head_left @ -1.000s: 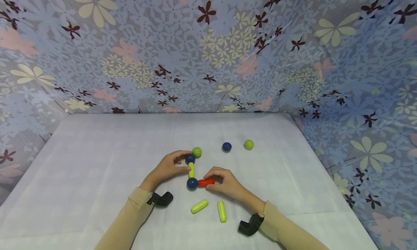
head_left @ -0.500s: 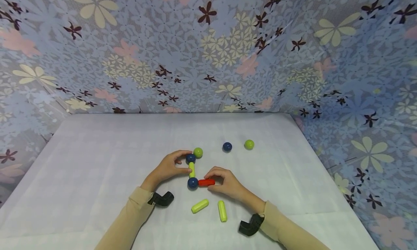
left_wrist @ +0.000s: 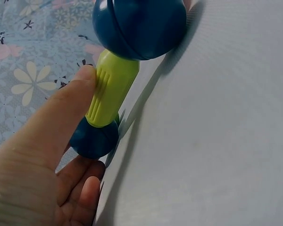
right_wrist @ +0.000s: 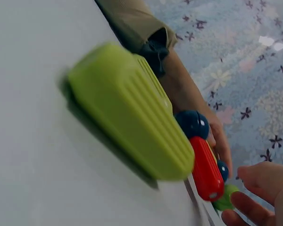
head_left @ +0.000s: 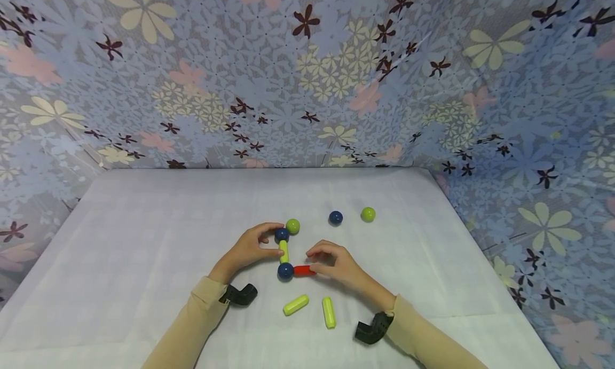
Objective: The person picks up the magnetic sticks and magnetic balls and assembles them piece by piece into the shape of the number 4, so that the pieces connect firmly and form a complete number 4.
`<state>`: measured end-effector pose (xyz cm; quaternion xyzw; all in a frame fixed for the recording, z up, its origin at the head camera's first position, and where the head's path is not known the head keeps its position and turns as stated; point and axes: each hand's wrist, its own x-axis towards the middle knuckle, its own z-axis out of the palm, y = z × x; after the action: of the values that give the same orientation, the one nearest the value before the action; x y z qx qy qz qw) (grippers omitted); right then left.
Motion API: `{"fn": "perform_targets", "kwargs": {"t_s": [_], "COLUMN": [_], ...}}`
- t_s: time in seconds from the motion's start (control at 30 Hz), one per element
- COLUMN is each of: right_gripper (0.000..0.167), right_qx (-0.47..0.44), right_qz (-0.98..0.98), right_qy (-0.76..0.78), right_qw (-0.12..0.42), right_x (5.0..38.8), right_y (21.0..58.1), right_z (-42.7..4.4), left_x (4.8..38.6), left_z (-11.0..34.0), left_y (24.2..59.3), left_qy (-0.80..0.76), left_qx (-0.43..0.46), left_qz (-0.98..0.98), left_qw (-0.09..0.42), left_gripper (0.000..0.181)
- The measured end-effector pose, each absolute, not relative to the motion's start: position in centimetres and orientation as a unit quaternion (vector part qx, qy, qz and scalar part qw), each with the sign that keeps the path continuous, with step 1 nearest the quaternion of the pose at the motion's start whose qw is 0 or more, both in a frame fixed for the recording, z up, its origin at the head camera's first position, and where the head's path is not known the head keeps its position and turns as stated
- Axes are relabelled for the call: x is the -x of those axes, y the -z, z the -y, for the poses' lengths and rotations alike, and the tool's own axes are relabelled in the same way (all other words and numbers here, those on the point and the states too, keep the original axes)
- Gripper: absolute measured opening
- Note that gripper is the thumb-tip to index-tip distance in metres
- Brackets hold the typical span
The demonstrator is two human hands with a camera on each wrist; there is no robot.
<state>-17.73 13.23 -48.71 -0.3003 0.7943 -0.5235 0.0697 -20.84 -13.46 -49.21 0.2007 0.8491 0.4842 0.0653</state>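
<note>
Left hand (head_left: 252, 246) grips ribbed yellow-green plastic stick (head_left: 284, 251), thumb pressed on it, beyond and left of ribbed red plastic stick (head_left: 304, 271); glossy dark-blue ball (head_left: 285, 272) touches red stick's left end. Right hand (head_left: 338, 262), fingers loosely spread at red stick's right end, seems to hold nothing: head view overlaps thumb and stick, right wrist view shows gap. Grooves clear in wrist views alone. Head view alone shows glossy lime-green ball (head_left: 368, 214), beyond and right of red stick.

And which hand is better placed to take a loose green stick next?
Probably the right hand: it looks open and holds nothing, and both loose green sticks lie nearer to it. The left hand grips the joined green stick and far blue ball.
</note>
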Motion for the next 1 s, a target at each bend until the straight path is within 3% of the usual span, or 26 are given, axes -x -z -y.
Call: {"fn": "perform_targets", "kwargs": {"t_s": [0.2, 0.43, 0.53, 0.67, 1.0], "right_gripper": [0.022, 0.016, 0.017, 0.023, 0.034], "right_qx": [0.254, 0.211, 0.189, 0.156, 0.148], "right_qz": [-0.809, -0.808, -0.808, -0.816, -0.846], "right_qy": [0.53, 0.539, 0.541, 0.539, 0.506], "right_qw": [0.023, -0.11, -0.135, -0.138, -0.081], "right_x": [18.2, 20.0, 21.0, 21.9, 22.6], "right_y": [46.7, 45.5, 45.5, 45.4, 45.6], "right_z": [-13.5, -14.1, -14.3, -14.5, -14.4], "left_x": [20.9, 20.7, 20.8, 20.9, 21.1], "left_z": [13.5, 13.5, 13.5, 13.5, 13.7], "left_y": [49.3, 49.4, 49.4, 49.4, 49.7], "left_qy": [-0.489, -0.489, -0.488, -0.486, -0.485], "left_qx": [-0.194, -0.191, -0.196, -0.203, -0.208], "left_qz": [-0.848, -0.847, -0.847, -0.847, -0.847], "left_qw": [0.068, 0.079, 0.076, 0.069, 0.063], "left_gripper": [0.065, 0.066, 0.066, 0.066, 0.065]}}
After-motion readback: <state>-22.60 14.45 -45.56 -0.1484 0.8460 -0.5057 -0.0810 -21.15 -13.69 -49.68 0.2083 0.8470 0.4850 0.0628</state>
